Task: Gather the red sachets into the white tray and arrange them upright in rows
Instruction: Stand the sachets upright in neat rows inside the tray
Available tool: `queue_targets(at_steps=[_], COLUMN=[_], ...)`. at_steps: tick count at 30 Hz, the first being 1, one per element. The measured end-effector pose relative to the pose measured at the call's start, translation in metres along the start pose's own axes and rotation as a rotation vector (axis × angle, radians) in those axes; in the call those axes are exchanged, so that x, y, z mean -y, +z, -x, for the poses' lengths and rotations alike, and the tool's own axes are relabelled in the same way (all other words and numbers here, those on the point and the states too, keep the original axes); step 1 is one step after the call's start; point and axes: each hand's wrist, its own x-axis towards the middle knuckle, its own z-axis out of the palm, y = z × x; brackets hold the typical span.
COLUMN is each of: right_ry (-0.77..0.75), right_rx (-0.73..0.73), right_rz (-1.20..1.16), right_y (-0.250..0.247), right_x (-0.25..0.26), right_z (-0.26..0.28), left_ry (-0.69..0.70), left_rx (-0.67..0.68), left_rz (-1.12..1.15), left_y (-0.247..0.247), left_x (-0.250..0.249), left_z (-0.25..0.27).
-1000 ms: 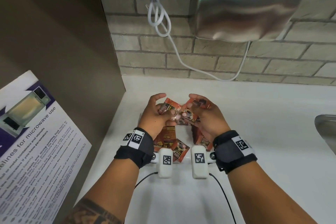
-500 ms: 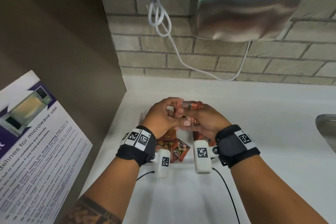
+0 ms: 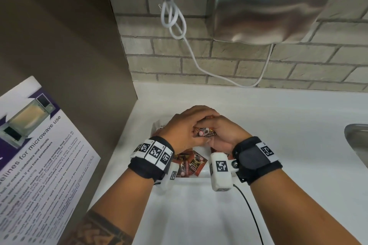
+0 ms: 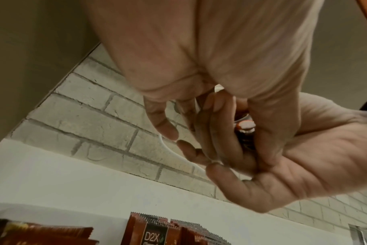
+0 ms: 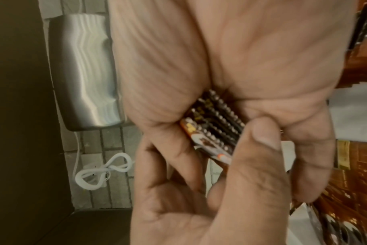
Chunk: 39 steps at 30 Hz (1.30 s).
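My left hand (image 3: 187, 125) and right hand (image 3: 223, 131) are clasped together over the white tray (image 3: 199, 178), both gripping one stack of red sachets (image 3: 205, 132). The right wrist view shows the serrated edges of that sachet stack (image 5: 214, 124) squeezed between palm, fingers and thumb. In the left wrist view only a sliver of the stack (image 4: 244, 127) shows between the interlocked fingers. More red sachets (image 3: 189, 164) lie loose in the tray under my wrists, some standing sachets (image 4: 157, 230) by its wall. Most of the tray is hidden by my hands.
A brown cabinet side (image 3: 69, 55) with a microwave poster (image 3: 35, 155) stands at the left. The brick wall (image 3: 278, 65) carries a steel hand dryer (image 3: 272, 4) and a looped white cable (image 3: 173, 20). A sink edge (image 3: 356, 141) shows at right on the white counter (image 3: 288, 115).
My hands have closed together, pressing the fanned-out sachets into one compact stack, and the left hand now wraps over the right. Both hands sank slightly toward the tray.
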Motion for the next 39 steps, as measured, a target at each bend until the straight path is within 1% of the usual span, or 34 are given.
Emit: queue_targets(at_steps=[3, 4, 5, 7, 9, 10, 13, 14, 16, 17, 18, 19, 21, 24, 26, 27, 28, 30, 33, 36, 39], right_ry=[0.010, -0.005, -0.032, -0.127, -0.195, -0.203, -0.184, -0.181, -0.192, -0.206, -0.226, -0.254, -0.310, -0.356, -0.422, -0.465, -0.501, -0.519, -0.467, -0.426, -0.449], right_rx=[-0.031, -0.077, -0.137, -0.266, -0.312, -0.309, -0.266, -0.248, -0.190, -0.159, -0.142, -0.139, -0.182, -0.304, -0.462, -0.518, -0.526, -0.447, -0.327, -0.292, -0.282], right_rz=[0.011, 0.085, 0.206, 0.451, 0.531, 0.524, 0.422, 0.407, 0.358, 0.317, 0.289, 0.284, 0.337, 0.477, 0.665, 0.729, 0.761, 0.824, 0.919, 0.964, 0.961], right_y=[-0.004, -0.005, -0.005, -0.006, -0.009, -0.011, -0.015, -0.016, -0.015, -0.014, -0.013, -0.011, -0.010, -0.013, -0.016, -0.019, -0.020, -0.021, -0.018, -0.019, -0.021], right_x=[-0.001, -0.002, -0.001, 0.002, 0.003, 0.004, 0.005, 0.006, 0.004, 0.003, 0.001, -0.001, -0.004, 0.000, 0.007, 0.011, 0.016, 0.026, 0.034, 0.040, 0.050], right_z=[0.002, 0.002, 0.003, 0.006, 0.007, 0.008, 0.011, 0.012, 0.013, 0.012, 0.011, 0.010, 0.008, 0.012, 0.016, 0.017, 0.018, 0.017, 0.014, 0.010, 0.008], left_ry=[-0.007, -0.021, -0.043, -0.091, -0.114, -0.135, -0.278, -0.337, -0.461, -0.509, -0.520, -0.491, -0.416, -0.396, -0.394, -0.394, -0.390, -0.360, -0.348, -0.318, -0.312], left_rx=[-0.013, -0.018, -0.022, -0.023, -0.014, -0.017, -0.096, -0.128, -0.181, -0.179, -0.153, -0.111, -0.055, -0.104, -0.149, -0.159, -0.155, -0.133, -0.135, -0.174, -0.110], left_rz=[-0.091, -0.129, -0.165, -0.223, -0.236, -0.188, 0.161, 0.312, 0.694, 0.891, 1.040, 1.112, 1.113, 1.012, 0.935, 0.903, 0.870, 0.798, 0.751, 0.652, 0.701], left_y=[0.000, -0.002, -0.004, -0.009, -0.011, -0.013, -0.019, -0.020, -0.018, -0.016, -0.014, -0.014, -0.012, -0.008, -0.007, -0.006, -0.005, -0.003, 0.000, 0.000, -0.003], left_x=[0.003, 0.006, 0.009, 0.013, 0.012, 0.010, 0.006, 0.004, 0.001, -0.001, -0.004, -0.007, -0.008, -0.005, -0.003, -0.002, -0.001, -0.001, -0.005, -0.005, -0.005], left_z=[-0.001, -0.001, -0.001, 0.000, -0.001, -0.002, -0.005, -0.007, -0.010, -0.011, -0.011, -0.011, -0.011, -0.011, -0.011, -0.010, -0.009, -0.008, -0.009, -0.009, -0.006])
